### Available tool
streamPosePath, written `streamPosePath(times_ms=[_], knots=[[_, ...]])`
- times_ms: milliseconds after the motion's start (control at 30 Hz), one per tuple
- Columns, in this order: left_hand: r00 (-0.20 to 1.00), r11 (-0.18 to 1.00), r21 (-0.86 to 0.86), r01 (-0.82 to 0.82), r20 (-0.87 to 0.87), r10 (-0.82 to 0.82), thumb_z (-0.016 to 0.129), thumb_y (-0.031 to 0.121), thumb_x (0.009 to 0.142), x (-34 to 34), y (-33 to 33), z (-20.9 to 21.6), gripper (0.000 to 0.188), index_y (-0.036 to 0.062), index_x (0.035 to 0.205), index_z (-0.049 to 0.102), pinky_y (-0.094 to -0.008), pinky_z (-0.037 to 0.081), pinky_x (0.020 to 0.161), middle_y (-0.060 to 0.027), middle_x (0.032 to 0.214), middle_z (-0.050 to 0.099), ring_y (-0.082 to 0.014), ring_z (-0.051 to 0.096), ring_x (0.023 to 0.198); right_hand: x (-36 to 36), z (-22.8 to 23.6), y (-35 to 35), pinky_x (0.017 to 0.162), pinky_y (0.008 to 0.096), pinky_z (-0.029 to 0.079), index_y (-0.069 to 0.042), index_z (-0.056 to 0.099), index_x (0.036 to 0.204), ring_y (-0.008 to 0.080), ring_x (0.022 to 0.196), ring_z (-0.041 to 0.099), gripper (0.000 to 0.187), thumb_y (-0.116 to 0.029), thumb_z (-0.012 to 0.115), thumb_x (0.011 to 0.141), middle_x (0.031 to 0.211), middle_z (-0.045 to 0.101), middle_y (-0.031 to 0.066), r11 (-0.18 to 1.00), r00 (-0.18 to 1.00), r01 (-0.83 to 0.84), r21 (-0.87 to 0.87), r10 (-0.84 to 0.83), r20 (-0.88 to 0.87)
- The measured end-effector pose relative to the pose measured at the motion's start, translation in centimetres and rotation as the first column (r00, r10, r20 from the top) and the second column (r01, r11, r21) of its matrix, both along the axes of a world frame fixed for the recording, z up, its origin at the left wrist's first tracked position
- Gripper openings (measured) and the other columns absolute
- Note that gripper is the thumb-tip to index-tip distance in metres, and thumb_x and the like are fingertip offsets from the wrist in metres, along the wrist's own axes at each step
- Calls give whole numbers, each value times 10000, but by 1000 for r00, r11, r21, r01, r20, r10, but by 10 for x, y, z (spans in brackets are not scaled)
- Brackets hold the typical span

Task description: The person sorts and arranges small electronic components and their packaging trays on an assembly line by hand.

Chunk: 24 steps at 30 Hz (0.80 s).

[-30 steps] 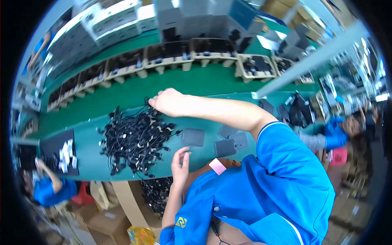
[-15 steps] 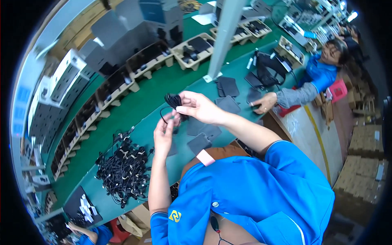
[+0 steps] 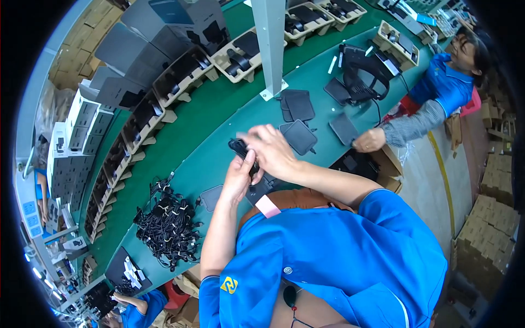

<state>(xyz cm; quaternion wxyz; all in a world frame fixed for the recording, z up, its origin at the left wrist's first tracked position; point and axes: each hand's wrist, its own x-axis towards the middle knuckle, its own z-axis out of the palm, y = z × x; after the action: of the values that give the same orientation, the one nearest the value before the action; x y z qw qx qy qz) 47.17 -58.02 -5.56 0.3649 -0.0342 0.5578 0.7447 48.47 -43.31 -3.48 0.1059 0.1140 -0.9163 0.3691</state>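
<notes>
A coiled bundle of black cable (image 3: 238, 146) is gripped upright between the thumb and fingers of my left hand (image 3: 236, 177). Right beside it, my right hand (image 3: 273, 153) reaches across the bundle. Its fingertips are smeared by motion, so whether they pinch a strand is hidden. To the left on the green table lies a large tangled pile of black cables (image 3: 168, 227) with pale ties. Flat dark grey pads (image 3: 298, 136) with short cords lie beyond my right hand. One more pad (image 3: 211, 198) lies near my left wrist.
A metal post (image 3: 269, 49) rises from the table ahead. Beige trays with black parts (image 3: 239, 60) line the green conveyor (image 3: 180, 131). At right a co-worker's hand (image 3: 369, 140) is at a dark pad (image 3: 343, 129). Cardboard boxes (image 3: 489, 218) are stacked far right.
The cable bundle has passed from my right hand into my left hand's grip. My right hand now moves over its top. The view has shifted slightly.
</notes>
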Motion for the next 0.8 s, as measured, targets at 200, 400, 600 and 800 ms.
streamPosePath(times_ms=[200, 400, 600, 800], knots=[[884, 866, -228, 445, -41, -465, 548, 107, 863, -8, -17, 12, 104, 11, 822, 540, -159, 266, 397, -44, 662, 526, -70, 416, 480, 8, -6, 13, 855, 362, 397, -94, 482, 1135, 246, 943, 501, 331, -157, 531, 814, 997, 565, 106, 895, 909, -273, 352, 360, -211], [939, 937, -129, 324, -74, -335, 603, 26, 808, -7, -28, 19, 202, -11, 972, 490, -172, 383, 437, -100, 775, 582, -103, 506, 528, 15, -27, 18, 780, 384, 445, -41, 494, 1048, 317, 889, 556, 266, -208, 496, 842, 975, 585, 144, 913, 911, -406, 40, 400, 104], [966, 969, -63, 240, -80, -244, 612, 33, 814, -2, -38, -4, 203, -18, 953, 473, -186, 408, 437, -112, 780, 579, -123, 531, 536, 17, -13, 16, 659, 361, 473, -36, 476, 1008, 318, 752, 568, 270, -210, 546, 814, 919, 573, 149, 918, 779, -346, -195, 397, 486], [999, 1000, 25, -16, 51, 15, 599, 69, 840, 7, -45, -26, 196, -26, 940, 459, -199, 440, 470, -119, 770, 563, -143, 549, 560, 21, -29, 7, 624, 374, 471, -37, 486, 915, 317, 724, 574, 205, -203, 550, 813, 852, 568, 139, 895, 882, -434, 102, 398, 252]])
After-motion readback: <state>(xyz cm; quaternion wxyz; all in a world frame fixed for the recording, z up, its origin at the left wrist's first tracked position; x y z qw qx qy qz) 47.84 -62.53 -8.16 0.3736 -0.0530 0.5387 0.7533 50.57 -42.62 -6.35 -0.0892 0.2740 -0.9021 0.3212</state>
